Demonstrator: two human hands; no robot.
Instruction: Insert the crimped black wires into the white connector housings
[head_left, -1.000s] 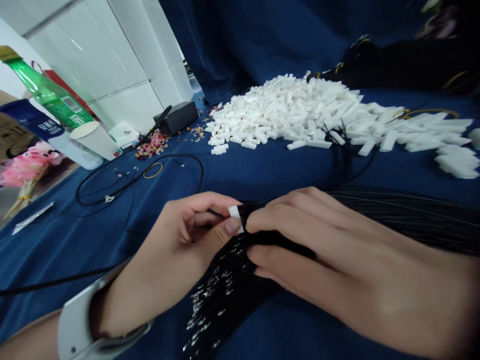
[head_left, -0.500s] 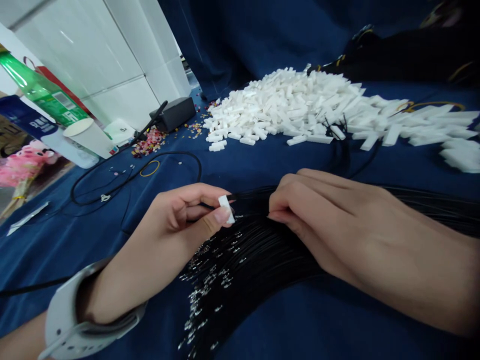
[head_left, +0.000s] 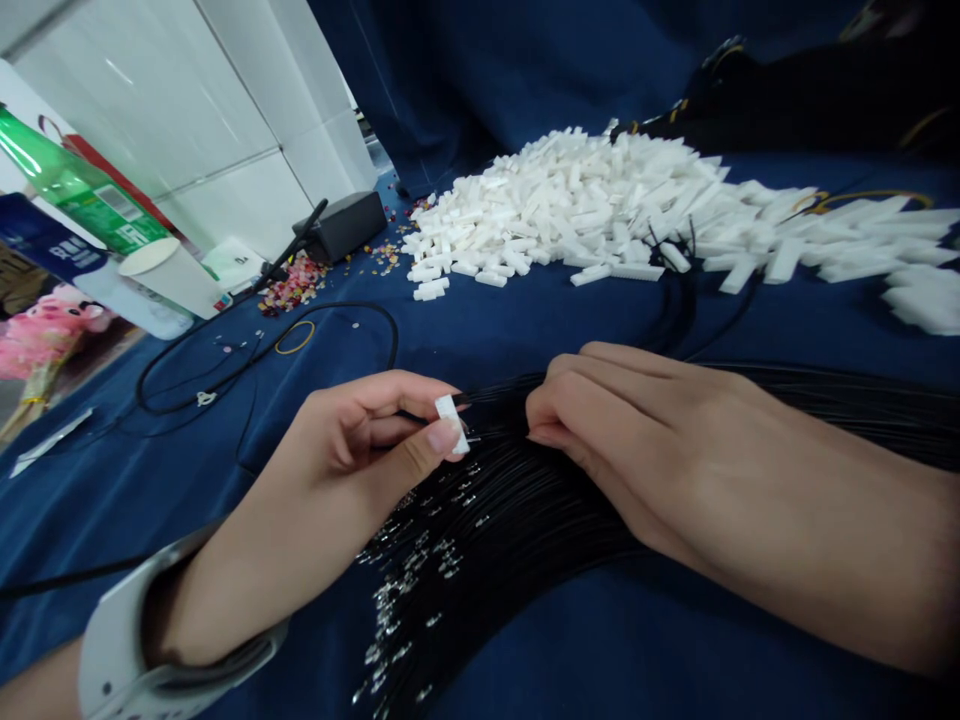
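Note:
Between thumb and fingers of my left hand (head_left: 375,440) is a small white plastic connector housing (head_left: 451,424), held upright. My right hand (head_left: 637,430) is closed in a pinch to its right, over a bundle of black wires (head_left: 540,510). It appears to grip a black wire, though its fingertips are largely hidden from me. A thin metal tip (head_left: 472,438) shows just right of the housing; whether it touches is unclear. Many bare metal terminals (head_left: 405,590) on the wire ends fan out below my left hand.
Behind my hands lies a large pile of white housings (head_left: 555,210). At the left stand a paper cup (head_left: 176,275), a green bottle (head_left: 90,190) and a pink plush toy (head_left: 52,330). A black box (head_left: 349,222), colourful bits (head_left: 296,283) and a looped black cable (head_left: 225,375) lie on the blue cloth.
The whole view has shifted slightly. My right hand has come a little closer to the housing, and the metal tip beside the housing is more visible.

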